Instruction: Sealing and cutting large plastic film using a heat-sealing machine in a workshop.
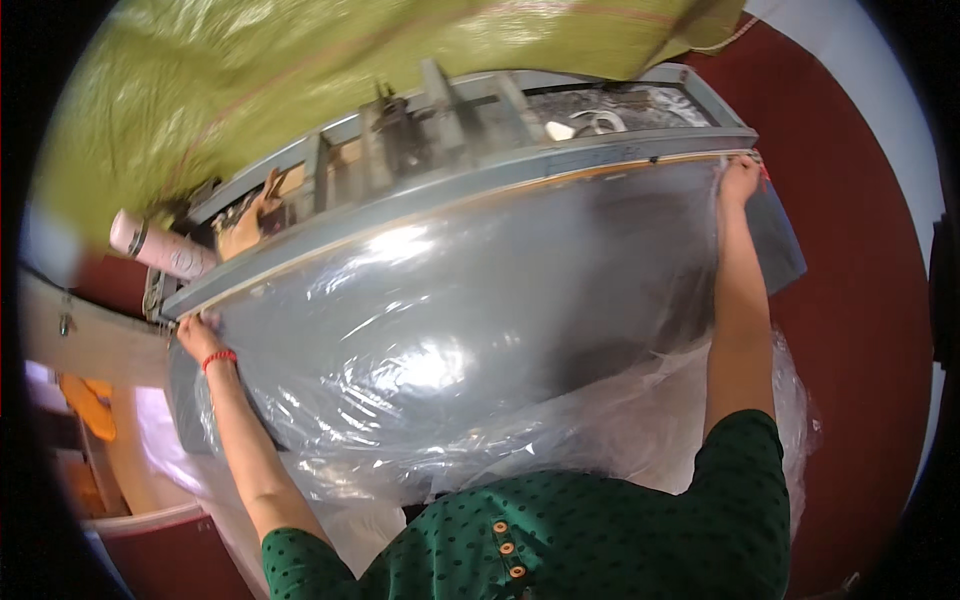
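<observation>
A wide sheet of clear plastic film is spread across a grey work surface and drapes toward my body in wrinkles. At the film's far left corner, my left hand is closed in a pinch on its edge. My right hand pinches the opposite corner, with the arm stretched far out. Both hands are beside a long grey metal bar that has a thin tan strip along its near side. The film's far edge lies along this strip. My fingertips are partly hidden.
Behind the bar is a grey metal frame with crosspieces and a white ring-shaped piece. A pink bottle lies tilted at the left end. Yellow-green sheeting covers the back; a dark red floor extends to the right.
</observation>
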A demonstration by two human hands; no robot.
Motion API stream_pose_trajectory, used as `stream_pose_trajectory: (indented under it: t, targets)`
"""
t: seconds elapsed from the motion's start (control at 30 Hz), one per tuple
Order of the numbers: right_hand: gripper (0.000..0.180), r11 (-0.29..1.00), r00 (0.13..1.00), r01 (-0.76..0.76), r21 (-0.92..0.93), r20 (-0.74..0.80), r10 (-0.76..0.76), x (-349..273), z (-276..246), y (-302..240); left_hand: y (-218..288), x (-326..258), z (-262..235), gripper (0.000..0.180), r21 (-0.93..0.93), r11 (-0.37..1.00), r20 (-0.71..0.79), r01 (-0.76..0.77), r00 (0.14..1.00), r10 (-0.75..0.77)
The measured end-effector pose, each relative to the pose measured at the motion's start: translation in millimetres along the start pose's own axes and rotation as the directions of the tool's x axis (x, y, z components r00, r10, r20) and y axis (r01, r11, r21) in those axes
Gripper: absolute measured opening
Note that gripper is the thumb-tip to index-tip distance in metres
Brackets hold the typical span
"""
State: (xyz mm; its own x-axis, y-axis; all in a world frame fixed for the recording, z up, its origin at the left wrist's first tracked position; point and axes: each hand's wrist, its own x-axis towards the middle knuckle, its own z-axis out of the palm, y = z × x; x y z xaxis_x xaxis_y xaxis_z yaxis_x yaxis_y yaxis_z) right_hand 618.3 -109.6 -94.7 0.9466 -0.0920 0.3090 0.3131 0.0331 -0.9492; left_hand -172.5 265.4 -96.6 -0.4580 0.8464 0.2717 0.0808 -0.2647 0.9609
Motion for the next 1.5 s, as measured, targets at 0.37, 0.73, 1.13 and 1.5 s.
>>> stream_pose_trajectory:
  t: [0.37, 0.73, 1.13, 1.5]
  targets:
    - [0.018, 0.773, 0.765, 0.634, -0.007, 0.156, -0.625, -147.0, 71.4, -118.2, 53.6, -32.2, -41.8, 0.008, 0.04, 0.997, 0.467, 0.073, 0.88, -0.083]
    - [0.026, 0.758, -0.056, 0.379, 0.532, 0.83, -0.554, -516.2, 115.2, -275.7, 170.7, -102.8, -168.1, 0.007, 0.107, 0.902, 0.564, -0.419, 0.772, 0.292]
    - [0.022, 0.921, 0.767, 0.322, -0.219, 0.631, -0.118, -200.0, 4.1, -73.9, 111.0, -164.9, -231.7, 0.009, 0.595, 0.786, 0.8, -0.167, 0.217, -0.559]
    - [0.041, 0.393, 0.984, -0.021, -0.919, -0.089, -0.155, 30.9, -311.6, -36.9, 122.0, 54.7, -262.0, 0.021, 0.737, 0.369, 0.659, -0.566, 0.725, -0.202]
